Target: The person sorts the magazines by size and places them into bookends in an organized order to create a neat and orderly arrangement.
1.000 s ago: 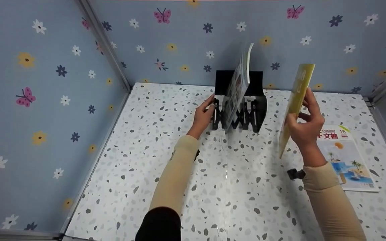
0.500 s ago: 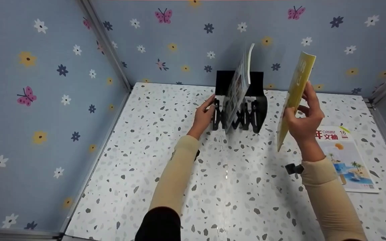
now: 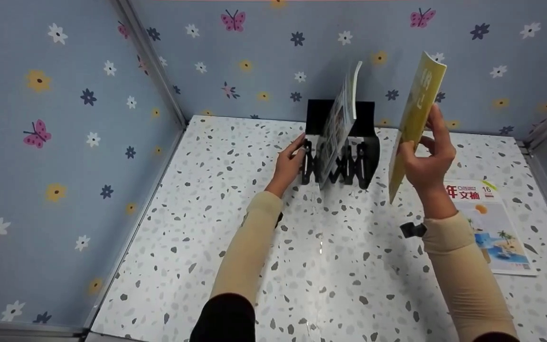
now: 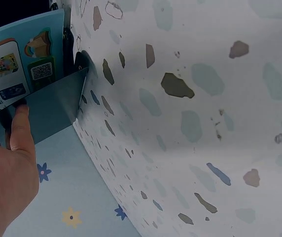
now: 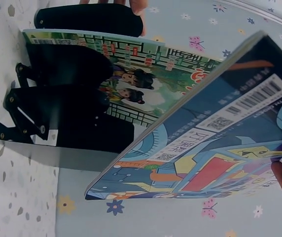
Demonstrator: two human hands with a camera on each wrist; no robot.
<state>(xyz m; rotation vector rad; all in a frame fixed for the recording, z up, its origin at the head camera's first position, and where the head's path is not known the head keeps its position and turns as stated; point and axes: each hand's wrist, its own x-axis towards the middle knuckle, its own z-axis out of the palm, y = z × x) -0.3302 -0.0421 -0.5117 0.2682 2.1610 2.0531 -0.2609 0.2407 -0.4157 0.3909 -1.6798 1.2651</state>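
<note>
Blue-grey, flower-printed wall panels (image 3: 273, 52) fill the head view's top and left, around a white, grey-speckled counter (image 3: 207, 166). At upper centre stands a black, folding book rack (image 3: 372, 161) holding 1 thin, white-edged magazine (image 3: 340, 126) upright. A beach-cover magazine (image 3: 499, 237) lies flat at lower right. Right of the rack, a yellow-sided magazine (image 3: 412, 118) is held upright in the air, pinched between the fingers and thumb of the right hand (image 3: 429, 159). The left hand (image 3: 288, 164) touches the rack's left end; whether its fingers grip cannot be told.
</note>
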